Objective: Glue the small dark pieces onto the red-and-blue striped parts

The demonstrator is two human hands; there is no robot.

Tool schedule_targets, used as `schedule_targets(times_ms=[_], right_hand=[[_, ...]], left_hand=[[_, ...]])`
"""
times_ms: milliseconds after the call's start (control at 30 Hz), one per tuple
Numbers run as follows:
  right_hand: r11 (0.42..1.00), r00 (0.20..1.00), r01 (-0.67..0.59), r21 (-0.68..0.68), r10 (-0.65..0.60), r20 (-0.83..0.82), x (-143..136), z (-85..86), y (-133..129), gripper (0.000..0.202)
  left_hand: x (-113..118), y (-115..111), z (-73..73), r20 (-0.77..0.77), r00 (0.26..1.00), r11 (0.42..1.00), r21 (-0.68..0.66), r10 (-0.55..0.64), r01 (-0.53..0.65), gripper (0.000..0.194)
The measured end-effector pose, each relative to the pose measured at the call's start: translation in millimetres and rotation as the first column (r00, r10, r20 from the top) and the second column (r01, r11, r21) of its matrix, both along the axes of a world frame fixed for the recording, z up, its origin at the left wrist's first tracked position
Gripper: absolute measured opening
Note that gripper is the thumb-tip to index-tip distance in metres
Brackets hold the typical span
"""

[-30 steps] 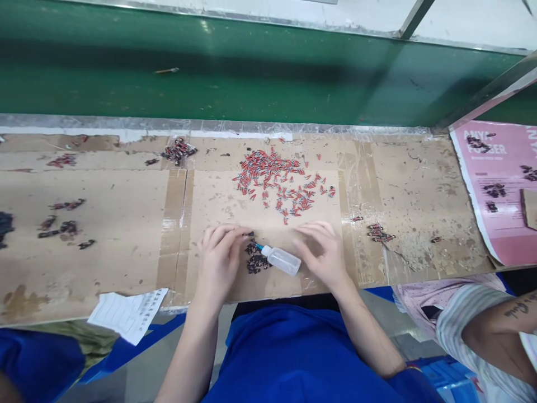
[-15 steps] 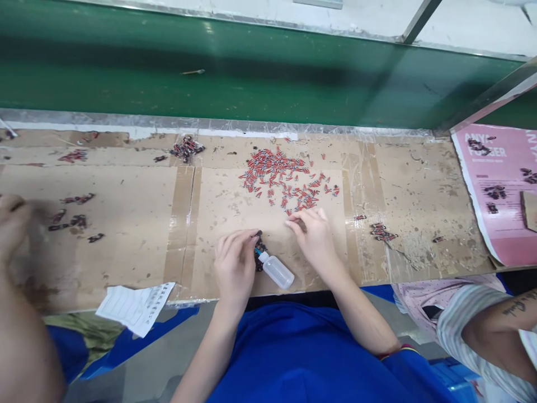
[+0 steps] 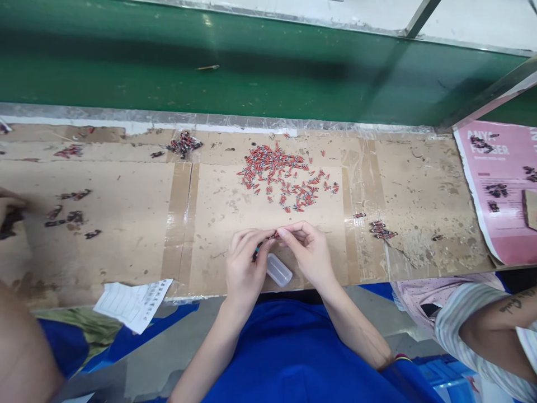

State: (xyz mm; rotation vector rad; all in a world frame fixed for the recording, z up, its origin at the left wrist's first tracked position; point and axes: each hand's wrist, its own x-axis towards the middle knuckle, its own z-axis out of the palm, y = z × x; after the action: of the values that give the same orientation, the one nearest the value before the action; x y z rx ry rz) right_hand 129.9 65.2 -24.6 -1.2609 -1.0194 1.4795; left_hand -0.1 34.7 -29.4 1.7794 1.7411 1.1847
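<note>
My left hand [image 3: 248, 260] and my right hand [image 3: 308, 251] meet at the fingertips near the front edge of the cardboard-covered bench. Between them is a small dark and red part [image 3: 274, 234], pinched by the left fingers and touched by the right thumb and forefinger. A translucent plastic bottle [image 3: 279, 270] lies just below the fingertips, its cap end hidden by my left hand. Dark pieces beside the bottle are mostly covered by that hand. Beyond my hands spreads a loose pile of small red parts with metallic ends [image 3: 272, 164].
A cluster of dark-red parts [image 3: 184, 144] lies back left, and another group [image 3: 381, 230] lies right. A paper slip [image 3: 133, 305] overhangs the front edge. Co-workers' arms show at both sides; a pink sheet [image 3: 499, 224] lies far right.
My right hand has moved left from near the red pile to my left hand, which has shifted slightly right over the bottle's cap. The co-worker's hand at left now shows dark pieces.
</note>
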Motion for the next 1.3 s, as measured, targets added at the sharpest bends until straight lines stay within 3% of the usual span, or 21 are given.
schedule_targets(times_ms=[500,733,1100,1300], right_hand=[[0.988,0.993,0.082,0.133,-0.093,0.076,-0.4,2.7,-12.5,0.012],[0.957,0.988,0.105,0.269,-0.131,0.082,3.7,0.3,-15.0,0.006],[0.998,0.980,-0.018,-0.054,0.007,-0.201,24.4,0.6,-7.8,0.020],[0.992,0.995,0.099,0.077,-0.099,-0.004,23.9,-2.1,-15.6,0.009]], left_hand=[[8.3,-2.6,13.8,0.132,0.991,0.998,-0.061,0.013,-0.005,0.010],[11.2,-4.2,18.3,0.320,0.947,0.989,-0.147,0.029,0.019,0.009],[17.0,-3.8,25.2,0.475,0.873,0.954,-0.298,0.110,0.041,0.009],[28.6,-1.0,15.9,0.431,0.900,0.948,-0.310,0.069,0.076,0.010]])
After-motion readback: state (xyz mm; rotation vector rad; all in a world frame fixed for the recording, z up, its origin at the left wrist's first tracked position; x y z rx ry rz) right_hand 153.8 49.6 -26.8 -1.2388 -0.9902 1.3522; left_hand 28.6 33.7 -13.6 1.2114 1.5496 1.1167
